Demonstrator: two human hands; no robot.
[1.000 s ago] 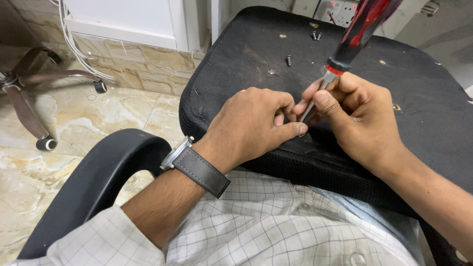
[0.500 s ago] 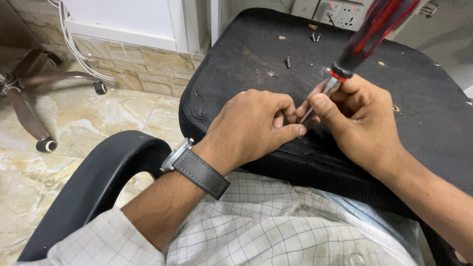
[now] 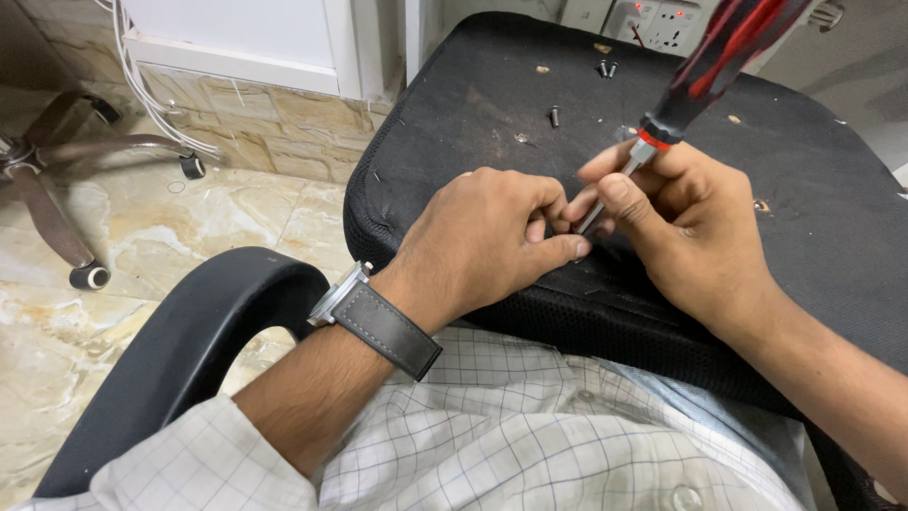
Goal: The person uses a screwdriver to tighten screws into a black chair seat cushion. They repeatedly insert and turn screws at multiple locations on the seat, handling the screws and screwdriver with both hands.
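Compared with half a second back, the red-and-black screwdriver [image 3: 705,71] has its handle tipped a touch differently and the right hand [image 3: 676,222] has shuffled slightly on the shaft; the left hand [image 3: 492,237] hasn't really budged.

Right-hand fingers are curled shut round the metal shaft just under the red collar, steering it. Left-hand fingers are pinched closed right at the tip, thumb pressed flat on the fabric. I can't tell if there's a screw in that pinch, it's hidden. The tip meets the black seat cushion [image 3: 832,237] near its front edge, about 6 o'clock on the pad.

My read: this is the seating step, getting the tip lined up on a fastener before any real turning. Next move probably wants the shaft kept upright and steady, and pressure straight down.

Room-wise: the cushion edge drops off just toward the person's lap, so not much margin at 6 o'clock. Plenty of bare pad toward 12 and 3 o'clock. Loose screws [image 3: 554,116] sit up at 12, well apart from the hands, with two more [image 3: 605,68] further back. The black armrest [image 3: 203,331] curves off at 8 o'clock, clear of both wrists.
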